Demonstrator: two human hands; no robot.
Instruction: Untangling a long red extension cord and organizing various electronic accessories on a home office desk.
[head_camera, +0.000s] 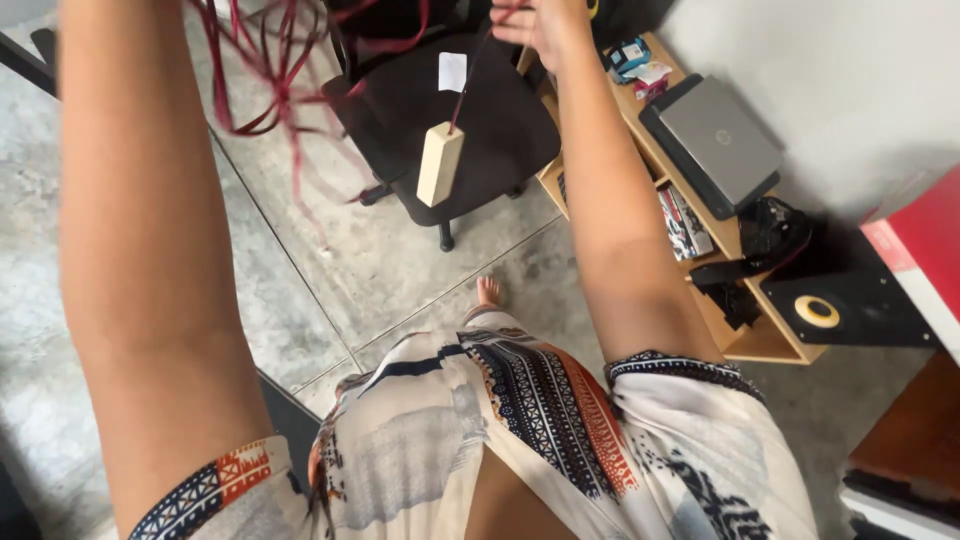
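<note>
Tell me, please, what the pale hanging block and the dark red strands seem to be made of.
The block looks like bare, unpainted wood: pale tan, matte, with square edges. The strands look like thin dark red cord or synthetic ribbon, limp and looping; blur leaves the fibre unclear. The right hand holds the strand that carries the block.

This looks like a home workroom or a small home office. The floor (400, 270) is bare grey concrete cut by thin joint lines, and the wall (850, 80) is plain white. A black swivel chair (470, 120) on castors stands beside a low wooden shelf unit (740, 330). On the unit lies 1 closed grey laptop (720, 130), with books (685, 222) slotted in below it. A black speaker with a yellow cone (840, 308) sits at its end. The person's bare foot (488, 291) on the floor suggests a private, domestic room.
</note>
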